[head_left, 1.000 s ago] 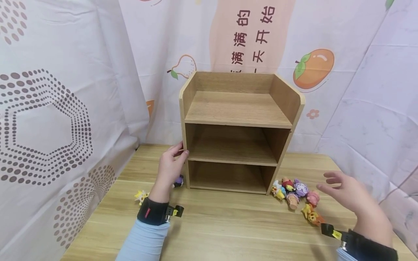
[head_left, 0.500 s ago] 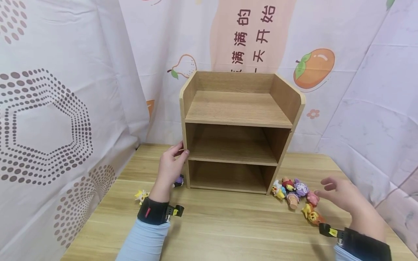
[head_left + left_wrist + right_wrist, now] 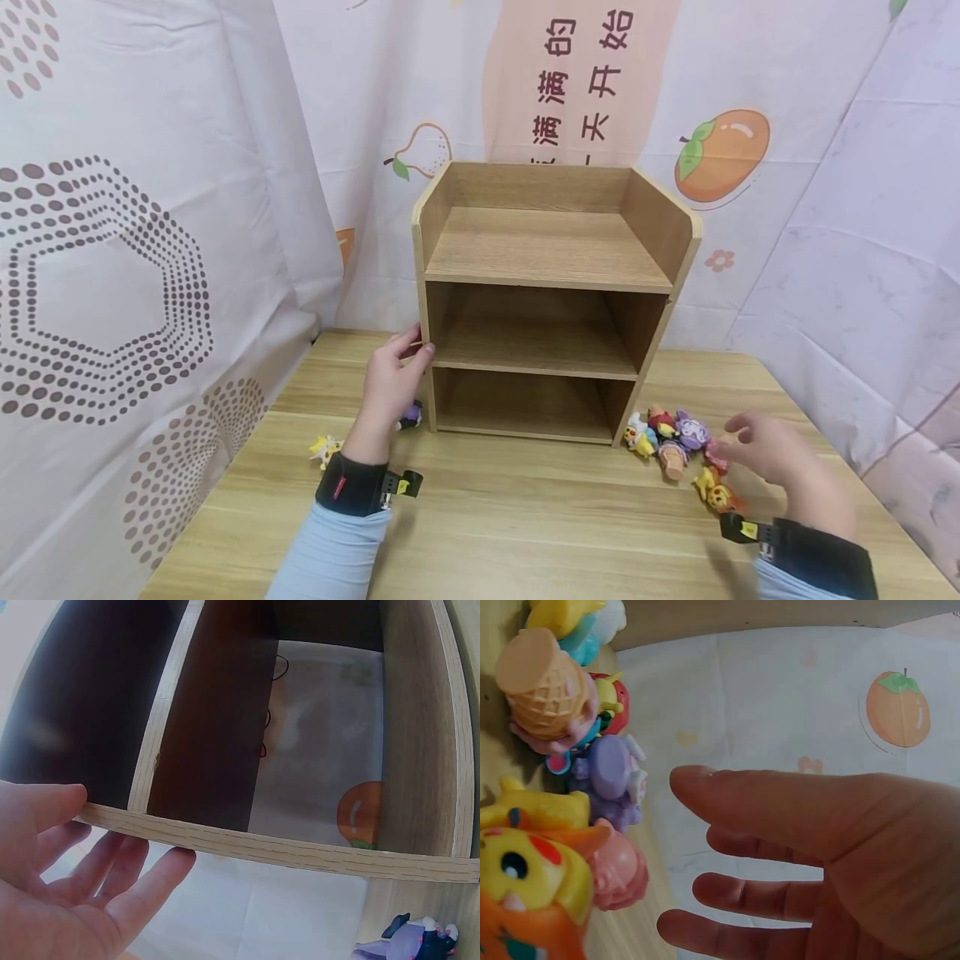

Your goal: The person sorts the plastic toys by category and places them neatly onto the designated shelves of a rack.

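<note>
A wooden shelf unit (image 3: 533, 368) stands upright on the table. My left hand (image 3: 392, 385) holds the front edge of its left side panel; in the left wrist view the thumb (image 3: 45, 806) is on one face and the fingers are on the other. To the right of the shelf, my right hand (image 3: 776, 454) hovers beside a pink figurine (image 3: 619, 866), fingers apart and nothing between them. Around it lie a purple figurine (image 3: 691, 432), an ice-cream-cone figurine (image 3: 546, 682), a yellow and orange figurine (image 3: 716, 492) and a white and yellow one (image 3: 639, 435).
Left of the shelf, a yellow and white figurine (image 3: 325, 450) lies on the wooden table (image 3: 525, 517). A purple and black figurine (image 3: 409, 941) sits close by the shelf's left side, partly hidden by my wrist in the head view. A printed cloth (image 3: 375, 100) hangs behind.
My right hand has moved left and lower, closer to the pink figurine, which it now partly covers in the head view. My left hand stays on the shelf panel.
</note>
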`<state>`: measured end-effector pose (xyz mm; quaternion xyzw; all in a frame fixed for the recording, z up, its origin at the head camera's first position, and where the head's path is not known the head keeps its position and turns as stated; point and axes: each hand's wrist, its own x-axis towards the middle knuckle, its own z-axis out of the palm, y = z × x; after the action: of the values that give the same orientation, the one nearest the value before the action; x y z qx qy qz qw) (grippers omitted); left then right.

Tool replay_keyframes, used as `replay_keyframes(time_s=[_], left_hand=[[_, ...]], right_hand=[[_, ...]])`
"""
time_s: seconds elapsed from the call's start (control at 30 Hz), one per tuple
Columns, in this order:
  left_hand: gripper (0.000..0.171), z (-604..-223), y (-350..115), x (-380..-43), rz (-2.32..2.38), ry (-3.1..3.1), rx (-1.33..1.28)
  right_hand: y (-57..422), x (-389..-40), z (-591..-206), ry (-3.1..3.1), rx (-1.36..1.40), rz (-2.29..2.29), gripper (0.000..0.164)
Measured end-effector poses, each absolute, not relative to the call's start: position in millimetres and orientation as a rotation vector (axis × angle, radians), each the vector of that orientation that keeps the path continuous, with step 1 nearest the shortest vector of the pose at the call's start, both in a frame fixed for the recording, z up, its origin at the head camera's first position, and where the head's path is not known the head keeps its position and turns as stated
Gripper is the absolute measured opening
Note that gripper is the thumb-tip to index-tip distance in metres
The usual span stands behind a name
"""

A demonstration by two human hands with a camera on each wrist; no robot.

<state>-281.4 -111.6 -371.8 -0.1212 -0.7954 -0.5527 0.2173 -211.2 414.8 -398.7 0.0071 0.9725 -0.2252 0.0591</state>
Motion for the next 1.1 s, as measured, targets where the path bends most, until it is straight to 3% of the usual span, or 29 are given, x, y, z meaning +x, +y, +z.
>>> replay_keyframes(time_s=[0.63, 1.1], left_hand=[[0.042, -373, -112, -281, -1.561, -2.190, -0.329], [0.043, -371, -112, -281, -1.567, -2.190, -0.336]], right_hand=[[408, -226, -424, 2.992, -0.003, -0.604, 0.050], [406, -226, -430, 2.944, 0.059, -0.682, 0.045]])
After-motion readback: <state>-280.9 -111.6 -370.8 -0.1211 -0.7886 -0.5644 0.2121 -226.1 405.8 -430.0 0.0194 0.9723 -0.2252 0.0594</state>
